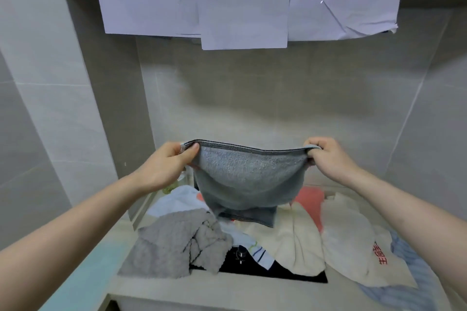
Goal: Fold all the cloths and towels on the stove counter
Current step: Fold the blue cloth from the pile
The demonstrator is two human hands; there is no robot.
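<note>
A grey-blue towel (pixel 246 179) hangs in the air above the stove, stretched between both hands. My left hand (pixel 168 163) pinches its top left corner and my right hand (pixel 328 156) pinches its top right corner. Its lower edge sags down to the pile below. On the counter lie a grey quilted cloth (pixel 174 245) at the left, a light blue cloth (pixel 177 201) behind it, a cream towel (pixel 290 237) in the middle, a white cloth with red print (pixel 353 242) at the right, and a pink cloth (pixel 309 197) behind.
The black stove top (pixel 252 269) with a metal knob (pixel 241 254) shows under the cloths. A blue patterned cloth (pixel 409 283) lies at the far right edge. Tiled walls close in left and behind. Paper sheets (pixel 243 14) hang from the hood overhead.
</note>
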